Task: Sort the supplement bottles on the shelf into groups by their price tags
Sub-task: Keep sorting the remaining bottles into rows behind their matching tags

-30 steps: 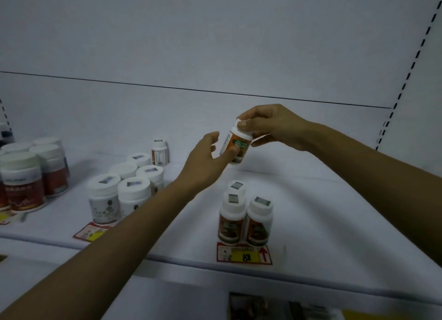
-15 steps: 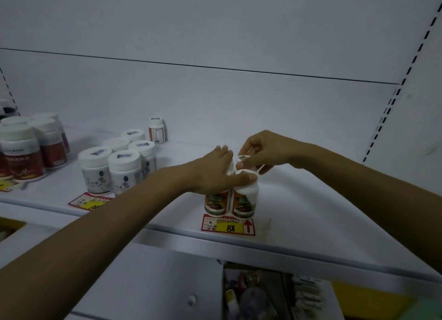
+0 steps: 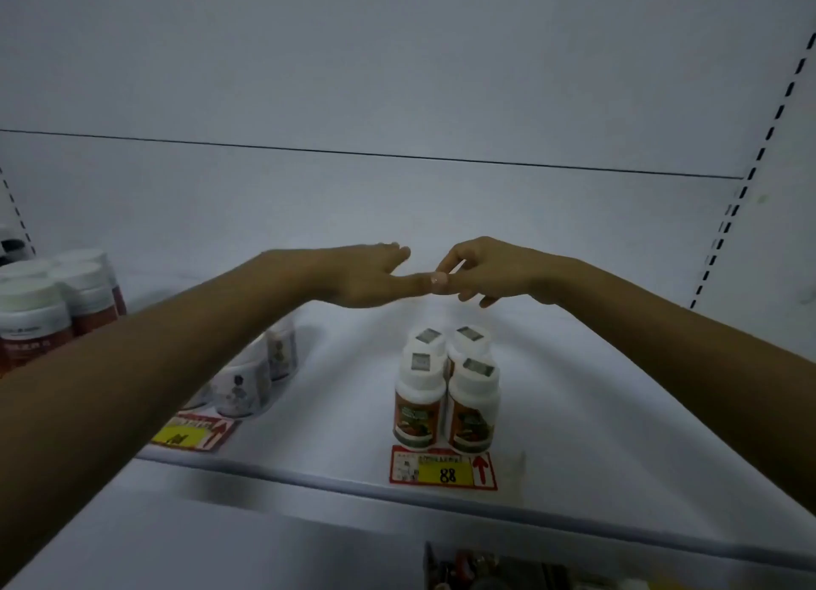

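Four bottles [image 3: 446,386] stand grouped beneath the fingers [image 3: 391,252] — well apart, untouched.

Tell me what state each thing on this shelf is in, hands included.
Brown-label bottles: four, upright, capped, packed together behind the 88 tag.
Left hand: open, empty.
Right hand: loosely curled, empty.
White bottles: upright, partly hidden.
Large jars: upright, lids on.

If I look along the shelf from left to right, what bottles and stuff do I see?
big bottles with dark red labels → white-labelled bottles, partly behind the arm → four small bottles standing just behind the 88 price tag → slotted strip on the wall at the far right.
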`<act>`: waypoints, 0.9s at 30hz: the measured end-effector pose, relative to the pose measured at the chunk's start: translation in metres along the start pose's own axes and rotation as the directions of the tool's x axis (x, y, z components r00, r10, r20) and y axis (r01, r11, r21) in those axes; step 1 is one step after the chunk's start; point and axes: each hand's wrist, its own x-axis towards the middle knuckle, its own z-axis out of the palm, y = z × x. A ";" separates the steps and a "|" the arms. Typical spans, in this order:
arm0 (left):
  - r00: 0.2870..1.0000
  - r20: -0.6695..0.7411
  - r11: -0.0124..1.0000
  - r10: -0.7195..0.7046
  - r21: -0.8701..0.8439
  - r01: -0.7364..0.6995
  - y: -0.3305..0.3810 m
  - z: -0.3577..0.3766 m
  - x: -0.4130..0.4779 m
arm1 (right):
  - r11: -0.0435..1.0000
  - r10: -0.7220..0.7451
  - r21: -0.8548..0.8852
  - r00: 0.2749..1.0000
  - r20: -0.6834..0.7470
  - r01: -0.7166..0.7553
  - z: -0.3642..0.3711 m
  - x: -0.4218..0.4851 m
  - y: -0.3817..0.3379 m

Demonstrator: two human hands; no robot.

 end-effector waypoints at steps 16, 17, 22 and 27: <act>0.823 -0.465 0.713 -0.325 -0.693 -0.111 -0.210 -0.005 -0.001 | 0.864 -0.145 -0.498 0.984 -0.106 0.073 0.059 0.171 -0.158; 0.820 -0.448 0.664 -0.355 -0.739 -0.115 -0.218 0.003 0.003 | 0.843 -0.134 -0.534 0.987 -0.087 0.067 0.069 0.184 -0.163; 0.847 -0.321 0.510 -0.424 -0.857 -0.070 -0.251 0.035 0.021 | 0.793 -0.065 -0.610 0.995 -0.076 0.005 0.107 0.232 -0.169; 0.851 -0.342 0.545 -0.398 -0.834 -0.080 -0.269 0.070 0.036 | 0.775 0.021 -0.630 0.999 -0.050 -0.048 0.121 0.252 -0.157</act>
